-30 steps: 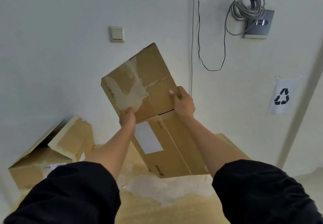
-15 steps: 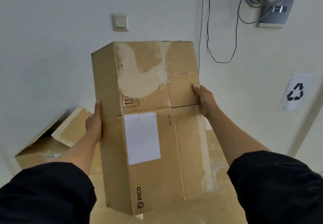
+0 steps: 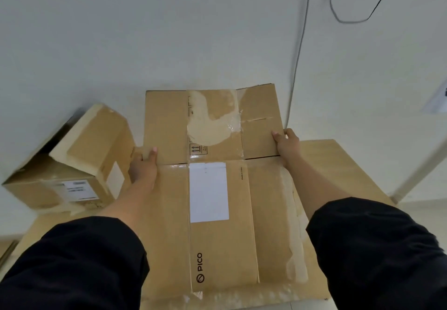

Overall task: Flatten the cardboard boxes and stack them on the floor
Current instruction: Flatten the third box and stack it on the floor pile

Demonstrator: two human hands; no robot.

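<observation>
The flattened PICO cardboard box [image 3: 217, 188] lies spread out in front of the person, on top of another flat sheet of cardboard [image 3: 338, 164] near the white wall [image 3: 169, 31]. The left hand [image 3: 144, 169] grips the box's left edge with the thumb on top, and the right hand [image 3: 287, 144] grips the right edge of an upper flap – both are closed on the cardboard. A white label [image 3: 209, 192] sits in the middle of the box. To the left stands a second cardboard box [image 3: 72, 164], not flattened – its flaps are open.
</observation>
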